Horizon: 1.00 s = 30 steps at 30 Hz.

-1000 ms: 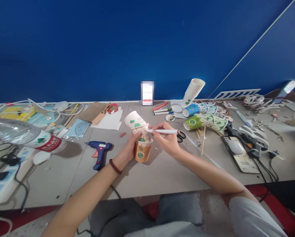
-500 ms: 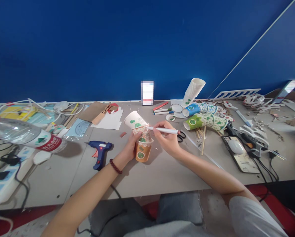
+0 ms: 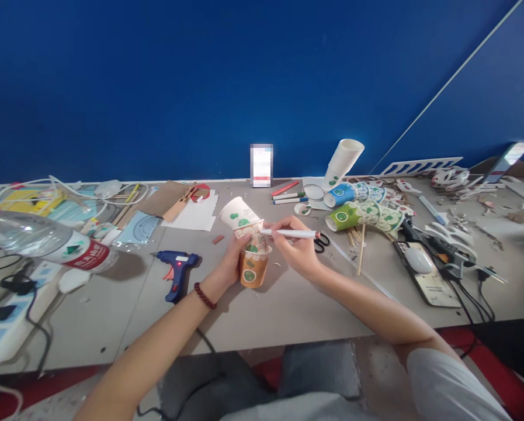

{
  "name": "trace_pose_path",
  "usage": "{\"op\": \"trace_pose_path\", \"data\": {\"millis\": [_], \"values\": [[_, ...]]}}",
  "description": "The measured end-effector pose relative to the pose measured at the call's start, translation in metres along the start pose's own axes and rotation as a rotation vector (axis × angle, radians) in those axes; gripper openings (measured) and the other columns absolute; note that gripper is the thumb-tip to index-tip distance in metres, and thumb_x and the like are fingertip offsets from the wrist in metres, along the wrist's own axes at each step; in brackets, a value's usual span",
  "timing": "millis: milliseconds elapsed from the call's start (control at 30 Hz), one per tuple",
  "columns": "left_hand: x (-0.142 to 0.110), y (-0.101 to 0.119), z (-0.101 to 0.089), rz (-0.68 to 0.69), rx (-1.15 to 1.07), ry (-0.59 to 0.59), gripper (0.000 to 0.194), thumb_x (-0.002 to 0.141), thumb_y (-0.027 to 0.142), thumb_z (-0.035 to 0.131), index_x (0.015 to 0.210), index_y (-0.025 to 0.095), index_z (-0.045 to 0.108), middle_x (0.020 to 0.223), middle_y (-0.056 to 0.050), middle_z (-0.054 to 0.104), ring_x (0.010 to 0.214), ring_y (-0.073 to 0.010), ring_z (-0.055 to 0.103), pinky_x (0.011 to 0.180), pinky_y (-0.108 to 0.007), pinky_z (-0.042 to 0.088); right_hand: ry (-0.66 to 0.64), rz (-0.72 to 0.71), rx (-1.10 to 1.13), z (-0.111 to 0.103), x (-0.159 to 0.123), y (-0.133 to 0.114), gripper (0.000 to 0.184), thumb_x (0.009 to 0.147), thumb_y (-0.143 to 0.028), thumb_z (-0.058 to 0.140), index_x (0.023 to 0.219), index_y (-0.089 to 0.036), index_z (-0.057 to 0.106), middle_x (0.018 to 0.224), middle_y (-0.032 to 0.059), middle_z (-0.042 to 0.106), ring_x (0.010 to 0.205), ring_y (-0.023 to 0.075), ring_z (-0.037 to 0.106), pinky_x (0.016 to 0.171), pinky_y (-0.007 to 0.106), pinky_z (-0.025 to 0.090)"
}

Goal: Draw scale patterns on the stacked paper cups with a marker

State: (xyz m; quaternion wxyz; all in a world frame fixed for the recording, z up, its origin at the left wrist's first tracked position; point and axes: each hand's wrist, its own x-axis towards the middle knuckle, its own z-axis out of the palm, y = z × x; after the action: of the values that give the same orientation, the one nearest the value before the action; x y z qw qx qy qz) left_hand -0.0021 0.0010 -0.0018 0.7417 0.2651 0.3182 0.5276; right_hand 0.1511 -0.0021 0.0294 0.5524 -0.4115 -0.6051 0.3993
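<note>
My left hand (image 3: 234, 257) is wrapped round the side of several joined paper cups (image 3: 253, 275). The lowest cup is coloured orange-brown; the part above has orange line patterns, and the white top end leans to the left. In my right hand (image 3: 297, 248) a white marker pen (image 3: 299, 234) is pinched, its reddish end pointing right. The pen's tip reaches the patterned part of the cups, close to my left thumb; whether it touches is hard to make out. Black-handled scissors (image 3: 322, 242) lie just behind my right hand.
A blue glue gun (image 3: 178, 270) lies left of my hands, its cable trailing off the front edge. Further left are a plastic bottle (image 3: 47, 242) and a power strip (image 3: 18, 310). Blue cups (image 3: 338, 196), green cups (image 3: 344, 217) and a leaning white cup stack (image 3: 344, 161) stand right.
The pen and my right hand make only slight movements at the patterned part. My left hand keeps the cups in nearly the same place.
</note>
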Motion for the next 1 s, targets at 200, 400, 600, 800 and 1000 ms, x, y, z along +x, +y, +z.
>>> {"op": "trace_pose_path", "data": {"millis": [200, 400, 600, 800, 1000], "values": [[-0.0018, 0.0017, 0.0027, 0.004, 0.019, -0.016, 0.042, 0.073, 0.035, 0.07, 0.11, 0.017, 0.064, 0.106, -0.008, 0.071, 0.091, -0.0215, 0.067, 0.077, -0.03, 0.051, 0.045, -0.018, -0.011, -0.0005, 0.0002, 0.0014, 0.009, 0.084, -0.032, 0.058, 0.085, -0.023, 0.055, 0.083, 0.0026, 0.065, 0.077, 0.018, 0.066, 0.067, 0.032, 0.056], [-0.0023, 0.002, 0.0018, -0.011, 0.026, 0.003, 0.041, 0.072, 0.036, 0.07, 0.109, 0.018, 0.062, 0.104, -0.007, 0.071, 0.086, -0.0215, 0.068, 0.074, -0.031, 0.052, 0.041, -0.009, -0.022, -0.0006, 0.0023, 0.0008, 0.012, 0.084, -0.035, 0.057, 0.085, -0.023, 0.054, 0.076, 0.0009, 0.062, 0.071, 0.017, 0.064, 0.06, 0.03, 0.055], [-0.0008, 0.0008, 0.0007, 0.008, 0.021, -0.023, 0.039, 0.073, 0.034, 0.069, 0.107, 0.018, 0.064, 0.106, -0.007, 0.071, 0.09, -0.0221, 0.068, 0.076, -0.031, 0.052, 0.039, -0.022, -0.033, -0.001, 0.0015, -0.0004, 0.008, 0.083, -0.03, 0.058, 0.083, -0.023, 0.055, 0.078, 0.0015, 0.062, 0.076, 0.0181, 0.065, 0.063, 0.031, 0.056], [0.0008, -0.001, -0.001, 0.006, 0.024, -0.002, 0.042, 0.071, 0.035, 0.071, 0.109, 0.017, 0.064, 0.104, -0.008, 0.072, 0.09, -0.0224, 0.067, 0.077, -0.032, 0.052, 0.017, -0.008, -0.003, -0.0009, -0.0003, -0.0002, 0.007, 0.084, -0.029, 0.057, 0.083, -0.023, 0.054, 0.086, 0.0049, 0.066, 0.095, 0.0231, 0.067, 0.071, 0.034, 0.057], [0.0014, -0.0017, -0.0036, 0.005, 0.015, 0.011, 0.039, 0.072, 0.035, 0.07, 0.106, 0.018, 0.064, 0.102, -0.006, 0.072, 0.088, -0.0207, 0.067, 0.077, -0.031, 0.051, -0.011, -0.002, 0.014, 0.0008, -0.0018, -0.0006, 0.007, 0.083, -0.028, 0.058, 0.081, -0.023, 0.054, 0.084, 0.0047, 0.066, 0.102, 0.0251, 0.066, 0.071, 0.033, 0.057]]}}
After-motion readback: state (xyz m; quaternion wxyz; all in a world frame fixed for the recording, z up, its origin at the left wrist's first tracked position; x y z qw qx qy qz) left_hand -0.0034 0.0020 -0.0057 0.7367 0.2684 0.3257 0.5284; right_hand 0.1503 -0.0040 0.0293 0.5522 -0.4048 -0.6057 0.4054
